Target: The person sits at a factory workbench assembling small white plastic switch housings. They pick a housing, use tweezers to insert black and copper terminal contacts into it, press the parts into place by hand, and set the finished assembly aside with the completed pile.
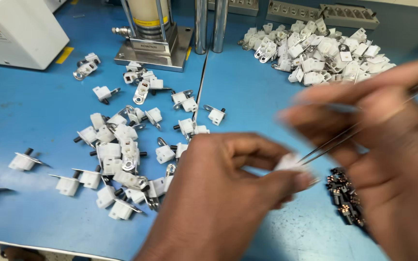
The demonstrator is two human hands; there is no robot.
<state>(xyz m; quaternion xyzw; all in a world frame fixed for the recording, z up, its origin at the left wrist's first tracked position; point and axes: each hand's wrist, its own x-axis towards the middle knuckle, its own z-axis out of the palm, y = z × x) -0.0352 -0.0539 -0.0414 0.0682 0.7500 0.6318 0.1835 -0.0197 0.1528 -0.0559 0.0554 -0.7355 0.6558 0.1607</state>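
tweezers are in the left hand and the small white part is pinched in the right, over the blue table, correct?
Swapped. The head view shows the right hand holding the tweezers, and the left hand pinching the small white part, over the blue table.

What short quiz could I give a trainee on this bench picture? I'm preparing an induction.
1. True or false: the left hand pinches a white part.
2. Which tool does the right hand hold? A tweezers B screwdriver C pliers
3. Where does the pile of small dark parts lie?

Key: 1 true. 2 A. 3 On the blue table, under the right hand.
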